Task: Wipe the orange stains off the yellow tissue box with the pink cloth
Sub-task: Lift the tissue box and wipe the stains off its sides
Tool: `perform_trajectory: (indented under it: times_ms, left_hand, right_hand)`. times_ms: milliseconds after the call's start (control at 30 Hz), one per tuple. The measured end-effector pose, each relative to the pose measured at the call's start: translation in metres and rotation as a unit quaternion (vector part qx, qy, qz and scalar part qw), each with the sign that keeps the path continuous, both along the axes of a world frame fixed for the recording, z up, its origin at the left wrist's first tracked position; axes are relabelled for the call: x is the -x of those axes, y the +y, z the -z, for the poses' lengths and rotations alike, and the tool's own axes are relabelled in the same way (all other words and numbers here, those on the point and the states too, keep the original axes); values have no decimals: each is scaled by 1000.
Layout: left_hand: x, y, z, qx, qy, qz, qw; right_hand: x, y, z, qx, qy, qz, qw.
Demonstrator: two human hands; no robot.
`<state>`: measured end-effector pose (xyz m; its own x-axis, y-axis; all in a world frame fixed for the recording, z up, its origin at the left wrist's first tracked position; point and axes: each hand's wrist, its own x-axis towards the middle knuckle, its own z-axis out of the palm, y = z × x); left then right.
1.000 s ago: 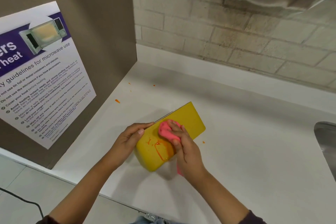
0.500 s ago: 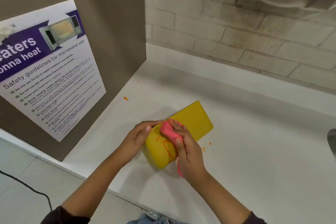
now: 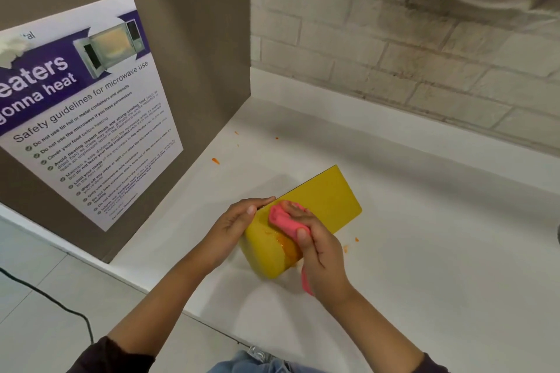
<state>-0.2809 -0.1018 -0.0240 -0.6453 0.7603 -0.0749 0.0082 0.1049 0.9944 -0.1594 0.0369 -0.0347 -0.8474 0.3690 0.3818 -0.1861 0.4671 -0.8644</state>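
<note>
The yellow tissue box (image 3: 328, 200) lies tilted on the white counter (image 3: 424, 251), its near end raised toward me. My left hand (image 3: 233, 222) grips the box's left edge, thumb along the top. My right hand (image 3: 321, 254) presses a bunched pink cloth (image 3: 285, 216) against the box's upper face, with a tail of cloth hanging below the wrist. A smeared orange stain (image 3: 286, 247) shows on the box just left of my right hand, partly hidden by the fingers.
Small orange specks lie on the counter: one (image 3: 215, 161) near the brown side panel (image 3: 194, 39), others (image 3: 356, 239) right of the box. A microwave safety poster (image 3: 88, 112) hangs on that panel. A brick wall (image 3: 394, 48) backs the counter. A black cable (image 3: 45, 297) runs across the floor.
The pink cloth has slid along the box's face, and the orange outline marks have become a blurred smear. My left hand keeps its grip. The camera has shifted slightly.
</note>
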Motion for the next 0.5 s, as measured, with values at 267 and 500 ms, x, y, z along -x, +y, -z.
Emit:
perform_trajectory:
  times_ms: [267, 500]
  left_hand:
    - [0, 2, -5, -15, -21, -2, 1000]
    - [1, 0, -6, -8, -8, 17, 1000]
  right_hand:
    - [6, -15, -8, -112, -29, -89, 989]
    - [-2, -5, -11, -47, -61, -150, 986]
